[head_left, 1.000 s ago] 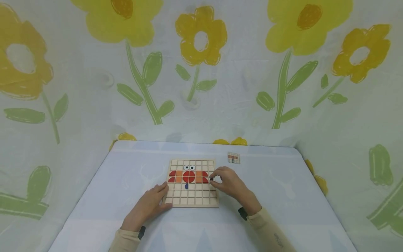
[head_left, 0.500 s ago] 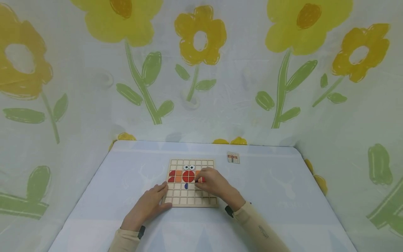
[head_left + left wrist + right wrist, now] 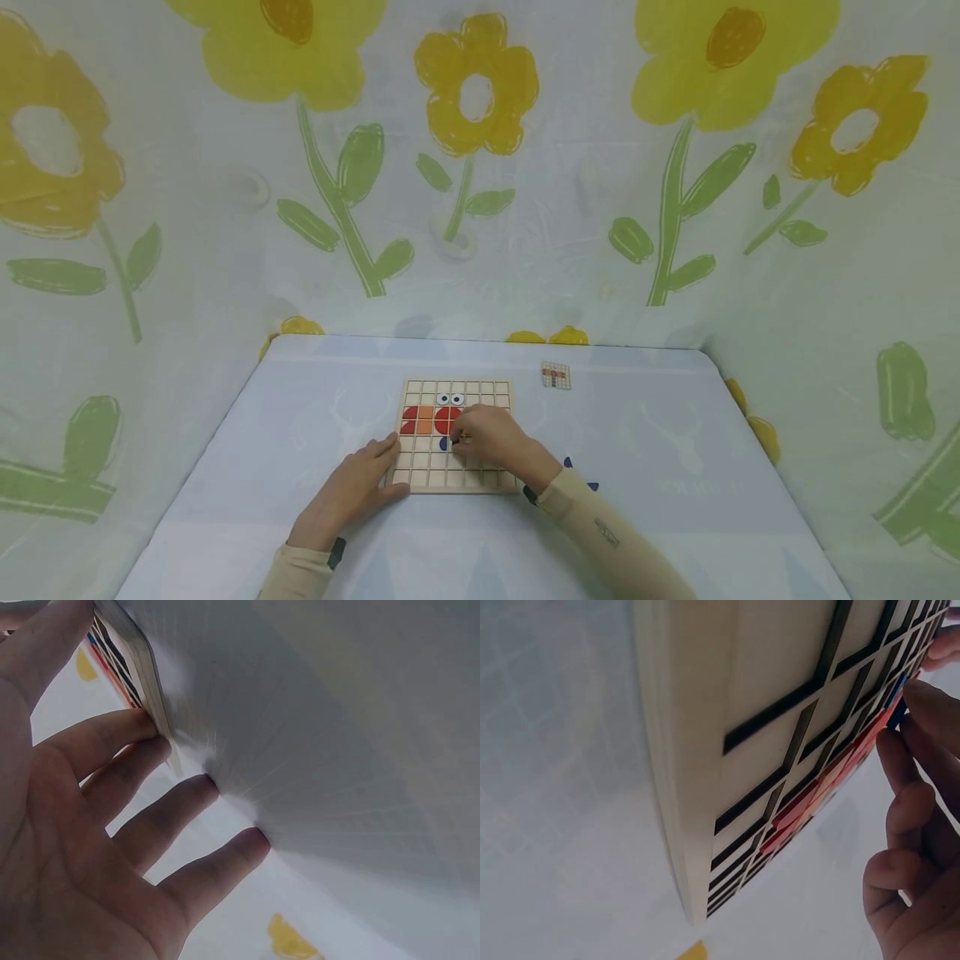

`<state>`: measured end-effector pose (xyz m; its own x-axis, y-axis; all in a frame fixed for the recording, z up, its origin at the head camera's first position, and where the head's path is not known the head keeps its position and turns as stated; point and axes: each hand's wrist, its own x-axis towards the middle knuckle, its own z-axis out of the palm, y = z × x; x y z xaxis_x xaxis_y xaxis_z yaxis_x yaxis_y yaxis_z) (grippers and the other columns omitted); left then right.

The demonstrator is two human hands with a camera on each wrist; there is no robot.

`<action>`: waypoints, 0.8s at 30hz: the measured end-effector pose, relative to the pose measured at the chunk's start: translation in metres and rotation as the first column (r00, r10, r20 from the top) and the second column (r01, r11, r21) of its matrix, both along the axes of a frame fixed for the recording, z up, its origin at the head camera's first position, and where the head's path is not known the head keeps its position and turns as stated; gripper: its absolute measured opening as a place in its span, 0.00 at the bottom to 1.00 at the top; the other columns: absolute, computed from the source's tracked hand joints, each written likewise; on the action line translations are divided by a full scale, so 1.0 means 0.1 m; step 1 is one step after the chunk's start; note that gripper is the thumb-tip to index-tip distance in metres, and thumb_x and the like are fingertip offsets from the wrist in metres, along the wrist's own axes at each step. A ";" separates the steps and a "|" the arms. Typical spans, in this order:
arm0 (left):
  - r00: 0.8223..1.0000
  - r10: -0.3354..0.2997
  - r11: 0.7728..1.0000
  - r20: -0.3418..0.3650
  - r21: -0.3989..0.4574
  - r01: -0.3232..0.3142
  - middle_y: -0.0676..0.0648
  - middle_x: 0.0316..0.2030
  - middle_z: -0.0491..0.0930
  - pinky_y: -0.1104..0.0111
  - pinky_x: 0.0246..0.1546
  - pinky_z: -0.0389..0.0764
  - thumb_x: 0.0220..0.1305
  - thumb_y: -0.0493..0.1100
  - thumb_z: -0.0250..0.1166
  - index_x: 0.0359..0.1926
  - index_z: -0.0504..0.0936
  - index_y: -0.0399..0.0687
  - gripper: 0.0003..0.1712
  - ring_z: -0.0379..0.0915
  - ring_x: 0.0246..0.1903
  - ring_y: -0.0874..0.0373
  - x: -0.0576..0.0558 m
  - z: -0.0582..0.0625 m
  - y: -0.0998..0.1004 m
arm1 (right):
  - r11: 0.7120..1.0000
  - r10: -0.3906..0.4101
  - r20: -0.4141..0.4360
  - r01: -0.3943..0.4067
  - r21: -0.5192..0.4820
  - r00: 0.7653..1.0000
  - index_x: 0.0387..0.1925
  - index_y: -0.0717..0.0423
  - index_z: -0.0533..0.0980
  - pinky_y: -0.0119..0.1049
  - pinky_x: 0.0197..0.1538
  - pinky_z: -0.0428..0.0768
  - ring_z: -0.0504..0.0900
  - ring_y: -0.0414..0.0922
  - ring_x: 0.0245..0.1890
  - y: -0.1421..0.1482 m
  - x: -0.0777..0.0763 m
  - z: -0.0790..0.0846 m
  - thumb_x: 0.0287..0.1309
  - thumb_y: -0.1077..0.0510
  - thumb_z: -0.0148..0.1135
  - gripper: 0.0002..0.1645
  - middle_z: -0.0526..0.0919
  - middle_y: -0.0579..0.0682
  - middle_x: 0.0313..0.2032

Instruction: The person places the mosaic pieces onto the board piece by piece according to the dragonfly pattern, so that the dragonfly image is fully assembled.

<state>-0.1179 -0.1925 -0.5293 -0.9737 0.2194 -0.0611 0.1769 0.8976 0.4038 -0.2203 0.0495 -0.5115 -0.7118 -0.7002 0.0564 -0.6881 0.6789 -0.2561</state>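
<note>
A wooden grid board [image 3: 420,478] lies on the table, with red, orange, eye-patterned and blue tiles in some of its squares. My left hand [image 3: 352,492] rests against the board's left edge, fingers spread and mostly straight in the left wrist view. Over the middle of the board, my right hand [image 3: 491,437] pinches a small blue tile [image 3: 898,714] between thumb and fingertips. It is just right of a blue curved tile [image 3: 444,443] set below the red circle [image 3: 444,419]. The right hand hides the tiles on the board's right side in the head view.
A small pattern card [image 3: 557,375] lies behind the board to the right. Loose blue tiles [image 3: 592,486] lie on the table beside the right forearm, partly covered by it. A flower-printed curtain [image 3: 547,208] stands behind the white-covered table [image 3: 675,417].
My right hand has moved left from the board's right edge to its middle, carrying the small tile. Blue tiles by the right forearm have come into view. My left hand has stayed still.
</note>
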 end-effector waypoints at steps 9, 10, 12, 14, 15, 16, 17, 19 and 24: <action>1.000 -0.017 1.000 -0.022 -0.005 0.017 0.40 0.73 0.66 0.42 0.68 0.67 0.62 0.59 0.72 0.71 0.70 0.37 0.45 0.62 0.70 0.35 0.00 -0.01 -0.02 | 0.996 0.009 -0.021 -0.007 0.089 1.000 0.30 0.40 0.89 0.24 0.34 0.77 0.73 0.32 0.28 -0.11 -0.03 0.00 0.55 0.49 0.77 0.03 0.83 0.32 0.27; 1.000 -0.020 1.000 -0.024 -0.007 0.020 0.40 0.73 0.66 0.42 0.68 0.67 0.62 0.59 0.72 0.71 0.70 0.37 0.45 0.62 0.70 0.35 0.00 -0.01 -0.02 | 0.996 0.010 -0.021 -0.008 0.093 1.000 0.29 0.40 0.89 0.24 0.34 0.77 0.73 0.31 0.28 -0.11 -0.03 0.00 0.55 0.49 0.77 0.03 0.83 0.32 0.26; 0.999 -0.021 1.000 -0.027 -0.004 0.020 0.40 0.72 0.66 0.42 0.68 0.67 0.62 0.59 0.72 0.71 0.70 0.37 0.45 0.62 0.70 0.35 0.01 -0.02 -0.02 | 0.995 0.013 -0.026 -0.010 0.098 1.000 0.30 0.40 0.89 0.24 0.34 0.77 0.74 0.31 0.28 -0.11 -0.04 -0.01 0.55 0.49 0.77 0.03 0.83 0.31 0.27; 1.000 -0.018 1.000 -0.025 -0.005 0.018 0.40 0.73 0.66 0.42 0.68 0.67 0.62 0.59 0.72 0.71 0.70 0.37 0.45 0.62 0.70 0.35 0.01 -0.03 -0.03 | 0.995 0.014 -0.028 -0.012 0.097 0.999 0.30 0.40 0.90 0.24 0.35 0.77 0.74 0.30 0.28 -0.11 -0.04 -0.01 0.55 0.49 0.77 0.03 0.83 0.31 0.27; 0.999 -0.020 1.000 -0.028 -0.007 0.020 0.40 0.73 0.66 0.42 0.68 0.67 0.62 0.58 0.72 0.71 0.70 0.37 0.45 0.62 0.70 0.35 0.01 -0.03 -0.03 | 0.995 0.015 -0.028 -0.012 0.094 0.999 0.30 0.40 0.90 0.24 0.35 0.77 0.74 0.30 0.28 -0.11 -0.04 -0.01 0.56 0.48 0.77 0.03 0.83 0.30 0.27; 0.999 -0.018 1.000 -0.026 -0.008 0.018 0.40 0.73 0.66 0.42 0.68 0.67 0.62 0.58 0.72 0.71 0.70 0.37 0.45 0.62 0.70 0.35 0.00 -0.03 -0.03 | 0.996 0.016 -0.030 -0.013 0.094 0.999 0.30 0.40 0.90 0.23 0.35 0.78 0.74 0.30 0.28 -0.11 -0.04 -0.02 0.56 0.48 0.77 0.03 0.83 0.30 0.27; 0.999 -0.020 1.000 -0.031 -0.009 0.020 0.40 0.72 0.66 0.42 0.68 0.68 0.62 0.58 0.72 0.71 0.70 0.37 0.45 0.62 0.70 0.35 0.00 -0.03 -0.03 | 0.996 0.017 -0.032 -0.014 0.092 0.999 0.30 0.40 0.90 0.23 0.35 0.78 0.74 0.30 0.28 -0.11 -0.05 -0.02 0.56 0.48 0.77 0.03 0.83 0.30 0.26; 0.999 -0.022 1.000 -0.036 -0.011 0.022 0.40 0.72 0.66 0.42 0.68 0.68 0.62 0.58 0.72 0.71 0.70 0.37 0.45 0.63 0.69 0.35 0.00 -0.03 -0.03 | 0.996 0.021 -0.037 -0.018 0.087 0.999 0.30 0.40 0.90 0.23 0.35 0.78 0.74 0.29 0.28 -0.11 -0.05 -0.03 0.55 0.48 0.77 0.03 0.83 0.29 0.26; 1.000 -0.013 1.000 -0.023 -0.004 0.013 0.40 0.72 0.66 0.43 0.68 0.68 0.62 0.58 0.72 0.71 0.70 0.37 0.45 0.63 0.69 0.35 0.02 0.00 -0.01 | 0.996 0.029 -0.052 -0.025 0.082 0.998 0.29 0.39 0.90 0.22 0.35 0.78 0.75 0.28 0.28 -0.12 -0.05 -0.06 0.55 0.50 0.77 0.02 0.83 0.30 0.26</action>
<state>-0.1162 -0.1935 -0.5289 -0.9718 0.2322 -0.0400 0.1980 0.8967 0.3960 -0.2250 0.0376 -0.5173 -0.6902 -0.7228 0.0360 -0.7175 0.6770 -0.1638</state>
